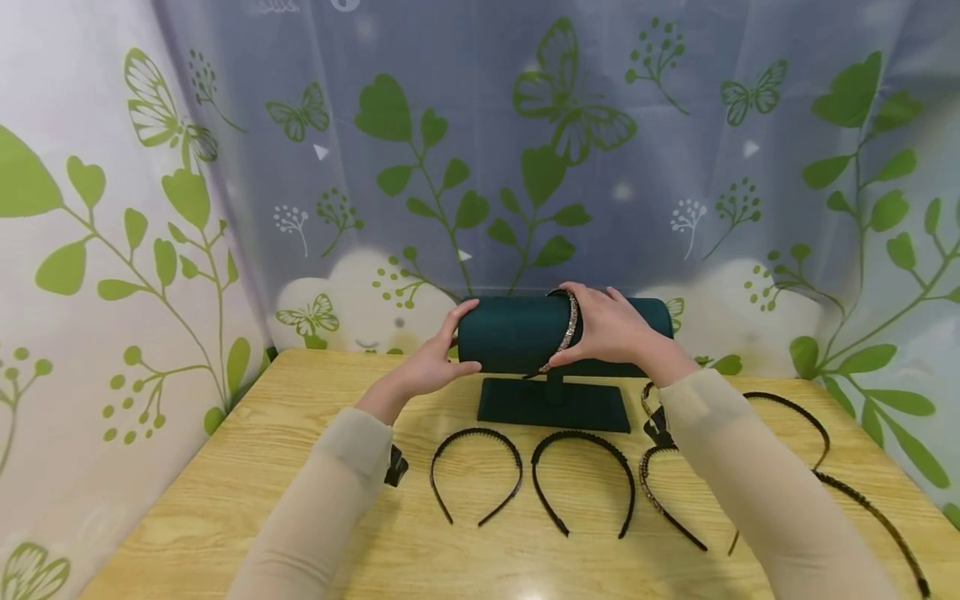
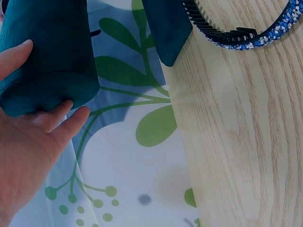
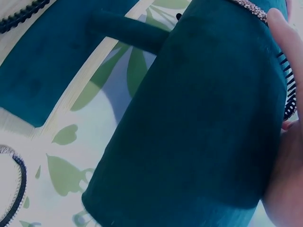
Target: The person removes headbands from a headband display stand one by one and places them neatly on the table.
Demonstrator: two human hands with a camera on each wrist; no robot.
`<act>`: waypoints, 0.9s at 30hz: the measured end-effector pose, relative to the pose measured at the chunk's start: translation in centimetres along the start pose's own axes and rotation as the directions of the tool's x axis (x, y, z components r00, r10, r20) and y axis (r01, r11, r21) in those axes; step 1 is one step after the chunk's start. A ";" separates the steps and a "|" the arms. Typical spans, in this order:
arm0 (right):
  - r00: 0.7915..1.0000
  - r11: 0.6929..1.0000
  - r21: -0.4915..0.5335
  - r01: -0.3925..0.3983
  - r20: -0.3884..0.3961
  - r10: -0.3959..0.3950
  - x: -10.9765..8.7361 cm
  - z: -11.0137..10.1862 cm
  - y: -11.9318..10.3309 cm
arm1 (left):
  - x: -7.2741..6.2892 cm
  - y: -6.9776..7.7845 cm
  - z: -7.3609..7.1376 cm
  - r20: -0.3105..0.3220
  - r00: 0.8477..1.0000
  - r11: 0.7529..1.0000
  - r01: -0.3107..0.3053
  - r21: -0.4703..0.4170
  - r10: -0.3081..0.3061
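Observation:
A dark green velvet headband stand [image 1: 517,333] with a horizontal roll rises from a flat base at the back of the table. My left hand [image 1: 435,362] grips the roll's left end, thumb and fingers spread around it; the left wrist view shows several fingertips on the roll [image 2: 52,61]. A glittery, beaded black headband [image 1: 572,325] arches over the roll right of its middle. My right hand [image 1: 607,325] holds this headband, thumb low at the front and fingers over the top. In the right wrist view, the headband's toothed inner side [image 3: 289,85] shows beside the hand.
On the wooden table [image 1: 300,392], a thin headband [image 1: 517,458] and a black headband [image 1: 630,483] lie before the stand. Several more, including a beaded headband [image 1: 652,496], lie around my right forearm. A black bow [image 1: 396,467] shows beside my left sleeve. A patterned curtain [image 1: 465,150] hangs behind.

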State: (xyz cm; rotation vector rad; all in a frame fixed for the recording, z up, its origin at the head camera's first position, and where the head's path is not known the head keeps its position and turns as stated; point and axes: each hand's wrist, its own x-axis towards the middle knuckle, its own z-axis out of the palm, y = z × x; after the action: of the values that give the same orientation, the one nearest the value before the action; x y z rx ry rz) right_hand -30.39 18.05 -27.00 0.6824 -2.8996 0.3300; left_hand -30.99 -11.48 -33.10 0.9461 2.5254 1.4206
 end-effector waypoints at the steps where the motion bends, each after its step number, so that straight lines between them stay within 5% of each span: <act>1: 1.000 1.000 0.003 -0.003 -0.006 0.003 -0.2 -0.1 0.2 | 0.0 0.0 0.0 -0.001 1.000 1.000 0.001 0.000 -0.001; 27: 0.995 0.990 0.133 -0.053 -0.075 0.063 -5.2 -1.9 6.3 | -0.1 0.1 0.1 -0.003 1.000 1.000 -0.002 0.013 0.002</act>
State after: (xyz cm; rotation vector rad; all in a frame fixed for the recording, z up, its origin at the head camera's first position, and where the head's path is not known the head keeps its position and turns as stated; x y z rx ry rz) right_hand -28.51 26.18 -27.24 0.5902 -2.8456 0.5453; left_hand -30.86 -11.39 -33.14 0.9500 2.5392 1.4087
